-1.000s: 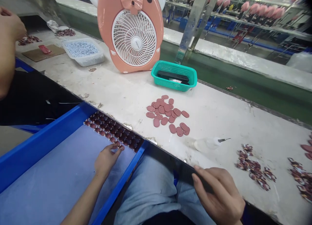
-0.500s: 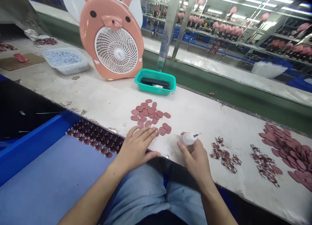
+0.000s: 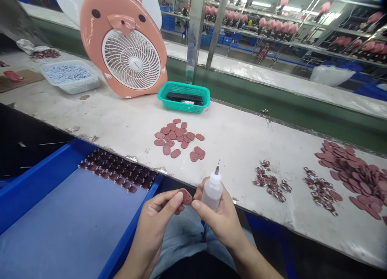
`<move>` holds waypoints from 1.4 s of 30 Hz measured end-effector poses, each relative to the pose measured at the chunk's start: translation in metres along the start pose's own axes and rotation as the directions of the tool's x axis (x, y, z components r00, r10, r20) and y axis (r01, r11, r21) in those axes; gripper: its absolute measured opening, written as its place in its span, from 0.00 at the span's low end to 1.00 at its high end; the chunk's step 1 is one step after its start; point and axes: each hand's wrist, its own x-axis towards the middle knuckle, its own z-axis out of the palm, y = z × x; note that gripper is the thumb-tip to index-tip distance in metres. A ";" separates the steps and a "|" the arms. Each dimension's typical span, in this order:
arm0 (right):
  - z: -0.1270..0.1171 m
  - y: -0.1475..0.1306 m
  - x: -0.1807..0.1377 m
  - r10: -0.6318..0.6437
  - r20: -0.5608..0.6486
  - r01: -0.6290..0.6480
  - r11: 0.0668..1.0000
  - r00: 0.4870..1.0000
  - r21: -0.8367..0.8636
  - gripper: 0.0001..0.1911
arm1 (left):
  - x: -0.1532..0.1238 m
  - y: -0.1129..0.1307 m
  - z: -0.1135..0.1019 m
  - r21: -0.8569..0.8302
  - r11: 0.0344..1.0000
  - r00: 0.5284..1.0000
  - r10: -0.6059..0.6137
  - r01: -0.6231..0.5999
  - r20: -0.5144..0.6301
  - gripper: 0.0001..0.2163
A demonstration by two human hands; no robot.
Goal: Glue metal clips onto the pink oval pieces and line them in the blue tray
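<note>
Just left of the needle-tipped squeeze bottle (image 3: 212,192), a dull-red oval disc (image 3: 187,197) is pinched between the thumb and curled fingers of the left hand (image 3: 155,216); that hand is nearly closed, and small holes can be made out in the disc. The bottle itself is wrapped in the right hand (image 3: 225,222), its body gripped upright with the needle (image 3: 217,166) pointed up. The right thumb tip lies at the disc's edge; whether contact is made cannot be told.

The disc is judged light, thin and fairly stiff, best held by its rim so that its flat face is left free. The bottle appears to be soft, translucent plastic, easily squeezed; it is best held round the body, with fingers kept off the needle, which looks easily bent.

Left of the bottle, dark-red assembled pieces (image 3: 117,172) are set in rows in a blue tray (image 3: 57,226). Right of it, two clusters of small parts (image 3: 271,183) (image 3: 320,192) are spread on the workbench (image 3: 232,138), with a larger heap of discs (image 3: 359,176) farther right. Beyond the bottle, to its left, loose oval discs (image 3: 177,134) are scattered; farther off, a green basket (image 3: 183,107) and an animal-shaped fan (image 3: 131,63) are placed.
</note>
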 end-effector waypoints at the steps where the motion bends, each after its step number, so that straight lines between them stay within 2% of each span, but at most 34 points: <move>1: 0.001 -0.002 0.000 0.033 0.026 -0.034 0.999 0.999 0.041 0.16 | -0.002 0.000 0.000 -0.019 1.000 1.000 -0.017 0.017 0.002 0.12; 3: 0.001 -0.004 0.000 0.126 0.100 -0.140 0.978 0.987 0.153 0.19 | -0.007 -0.001 0.000 -0.052 0.998 0.999 -0.033 0.035 0.043 0.12; 6: -0.002 -0.001 -0.003 0.235 0.257 -0.308 0.905 0.937 0.295 0.24 | -0.012 -0.001 0.003 -0.144 0.987 0.985 -0.041 0.066 0.169 0.14; 8: -0.004 0.005 -0.006 0.265 0.315 -0.363 0.879 0.911 0.310 0.25 | -0.015 0.000 0.006 -0.200 0.976 0.972 -0.042 0.089 0.231 0.16; 10: -0.007 0.009 -0.011 0.285 0.303 -0.368 0.892 0.909 0.264 0.27 | -0.016 -0.001 0.009 -0.245 0.961 0.969 -0.071 0.131 0.238 0.17; 12: -0.012 0.011 -0.016 0.270 0.241 -0.311 0.938 0.932 0.151 0.28 | -0.018 -0.002 0.010 -0.307 0.935 0.972 -0.117 0.177 0.205 0.19; 14: -0.021 0.008 -0.021 0.221 0.161 -0.215 0.975 0.962 -0.052 0.26 | -0.019 -0.003 0.009 -0.381 0.901 0.976 -0.172 0.210 0.132 0.20; 16: -0.032 0.002 -0.026 0.152 0.099 -0.120 0.954 0.983 -0.277 0.21 | -0.020 -0.004 0.006 -0.428 0.875 0.973 -0.223 0.225 0.057 0.19; 18: -0.042 -0.006 -0.030 0.050 0.053 -0.025 0.920 0.997 -0.391 0.18 | -0.020 -0.004 0.002 -0.448 0.865 0.967 -0.254 0.226 -0.001 0.19; 21: -0.053 -0.012 -0.036 -0.159 -0.086 0.116 0.919 0.984 -0.378 0.16 | -0.019 -0.006 -0.003 -0.457 0.859 0.964 -0.264 0.232 -0.008 0.20; 24: -0.053 -0.012 -0.040 -0.289 -0.244 0.212 0.930 0.926 -0.299 0.17 | -0.016 -0.008 -0.004 -0.450 0.855 0.961 -0.275 0.256 0.024 0.21; 26: -0.047 -0.011 -0.042 -0.359 -0.256 0.291 0.919 0.897 -0.267 0.19 | -0.017 -0.005 -0.002 -0.435 0.866 0.965 -0.261 0.247 0.028 0.20; 29: -0.034 -0.013 -0.044 -0.435 -0.184 0.369 0.878 0.882 -0.304 0.20 | -0.022 0.002 0.004 -0.405 0.893 0.974 -0.225 0.196 -0.025 0.20; 31: -0.027 -0.015 -0.044 -0.451 -0.145 0.387 0.862 0.881 -0.326 0.21 | -0.026 0.007 0.008 -0.387 0.907 0.977 -0.203 0.164 -0.063 0.20; 42: -0.018 -0.019 -0.044 -0.342 -0.169 0.306 0.929 0.924 -0.208 0.19 | -0.030 0.011 0.013 -0.367 0.919 0.978 -0.189 0.144 -0.089 0.20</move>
